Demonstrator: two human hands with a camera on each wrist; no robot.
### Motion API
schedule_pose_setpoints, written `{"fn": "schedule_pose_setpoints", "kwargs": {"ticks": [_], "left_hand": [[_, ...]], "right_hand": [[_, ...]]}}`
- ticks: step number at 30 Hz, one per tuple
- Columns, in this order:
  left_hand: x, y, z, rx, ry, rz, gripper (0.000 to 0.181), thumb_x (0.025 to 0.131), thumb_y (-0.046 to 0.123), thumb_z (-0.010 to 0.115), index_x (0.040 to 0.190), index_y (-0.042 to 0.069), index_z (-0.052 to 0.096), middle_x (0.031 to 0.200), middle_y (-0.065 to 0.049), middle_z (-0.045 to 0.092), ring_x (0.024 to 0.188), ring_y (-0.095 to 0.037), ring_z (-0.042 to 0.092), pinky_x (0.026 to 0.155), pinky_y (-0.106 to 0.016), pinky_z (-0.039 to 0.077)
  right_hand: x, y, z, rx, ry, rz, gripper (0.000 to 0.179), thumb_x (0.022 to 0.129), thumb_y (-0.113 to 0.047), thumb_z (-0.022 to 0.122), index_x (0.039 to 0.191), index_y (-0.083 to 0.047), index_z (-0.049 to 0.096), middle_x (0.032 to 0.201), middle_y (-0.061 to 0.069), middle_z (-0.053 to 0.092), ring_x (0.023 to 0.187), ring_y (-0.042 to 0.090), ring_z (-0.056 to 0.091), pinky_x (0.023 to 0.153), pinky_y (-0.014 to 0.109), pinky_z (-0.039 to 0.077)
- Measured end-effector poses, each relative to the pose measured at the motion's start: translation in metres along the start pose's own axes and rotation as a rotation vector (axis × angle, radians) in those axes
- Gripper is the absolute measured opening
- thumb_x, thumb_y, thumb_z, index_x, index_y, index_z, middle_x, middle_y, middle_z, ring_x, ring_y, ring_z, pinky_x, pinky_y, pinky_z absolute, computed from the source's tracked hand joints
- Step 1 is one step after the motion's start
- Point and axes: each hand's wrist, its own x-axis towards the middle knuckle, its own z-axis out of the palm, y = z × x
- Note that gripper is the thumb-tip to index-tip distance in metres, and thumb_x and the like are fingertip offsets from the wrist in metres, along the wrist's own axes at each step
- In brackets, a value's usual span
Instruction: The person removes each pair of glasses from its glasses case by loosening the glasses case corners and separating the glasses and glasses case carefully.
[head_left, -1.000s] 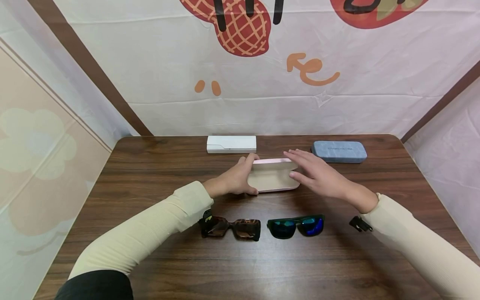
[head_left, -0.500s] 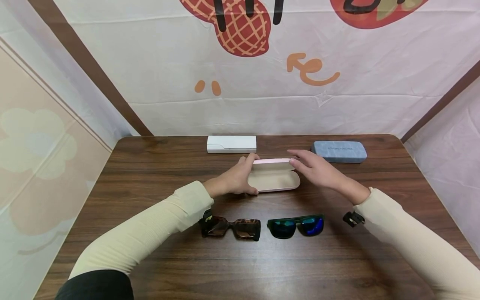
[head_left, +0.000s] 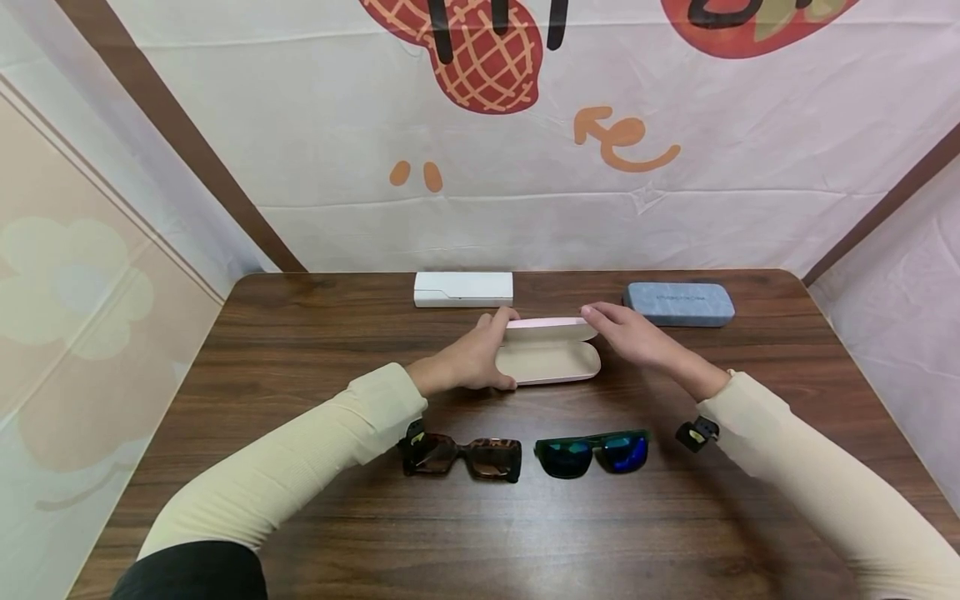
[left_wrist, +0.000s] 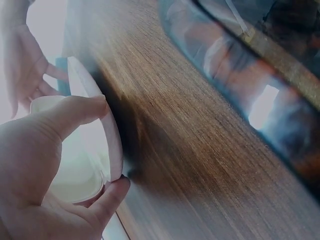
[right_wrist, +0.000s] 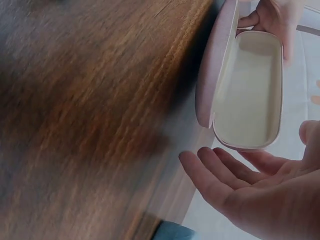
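Note:
A glasses case (head_left: 549, 362), pale pink outside and cream inside, lies on the table with its lid raised and nothing inside. My left hand (head_left: 471, 358) grips its left end; in the left wrist view the thumb reaches across to the rim (left_wrist: 114, 142) and a finger curls beneath. At the other end, my right hand (head_left: 636, 335) has its fingertips right at the lid's corner. The right wrist view shows those fingers (right_wrist: 210, 175) loosely extended just beside the case's rounded end. Nearer me lie tortoiseshell sunglasses (head_left: 492, 459) and dark-framed sunglasses (head_left: 567, 458) with blue-green mirrored lenses.
Behind the case, a white box (head_left: 463, 290) stands at the table's back edge. A light-blue glasses case (head_left: 678, 303) sits at the back right, just beyond my right hand. A printed cloth backdrop (head_left: 525, 225) rises behind the wooden table (head_left: 337, 308).
My right hand has drawn its fingers back from over the case's inside to the lid's right corner, and its forearm has shifted left. My left hand and the case have stayed put.

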Motion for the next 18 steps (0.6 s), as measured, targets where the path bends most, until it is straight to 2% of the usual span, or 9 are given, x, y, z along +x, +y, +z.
{"fn": "schedule_pose_setpoints", "kwargs": {"ticks": [4, 8, 18], "left_hand": [[0.000, 0.000, 0.000, -0.007, 0.001, -0.005, 0.097, 0.079, 0.018, 0.089, 0.150, 0.008, 0.025, 0.128, -0.020, 0.043, 0.108, -0.029, 0.055, 0.095, -0.041, 0.049], [0.000, 0.000, 0.000, -0.006, -0.001, -0.005, 0.097, 0.080, 0.018, 0.089, 0.151, 0.007, 0.024, 0.129, -0.021, 0.042, 0.108, -0.029, 0.056, 0.095, -0.041, 0.049], [0.000, 0.000, 0.000, -0.009, -0.005, -0.007, 0.095, 0.081, 0.018, 0.087, 0.151, 0.008, 0.024, 0.129, -0.020, 0.042, 0.105, -0.028, 0.056, 0.092, -0.041, 0.050]], "right_hand": [[0.003, 0.000, 0.002, 0.113, -0.044, 0.054, 0.078, 0.108, -0.056, 0.032, 0.158, 0.003, 0.028, 0.157, 0.028, 0.035, 0.140, 0.044, 0.041, 0.100, 0.054, 0.049], [0.006, 0.001, 0.005, 0.176, -0.085, 0.094, 0.078, 0.109, -0.054, 0.032, 0.158, 0.005, 0.024, 0.156, 0.030, 0.035, 0.139, 0.045, 0.043, 0.098, 0.052, 0.051], [0.011, 0.003, 0.010, 0.189, -0.115, 0.097, 0.072, 0.110, -0.051, 0.034, 0.156, 0.004, 0.032, 0.156, 0.028, 0.036, 0.138, 0.044, 0.045, 0.097, 0.052, 0.051]]}}
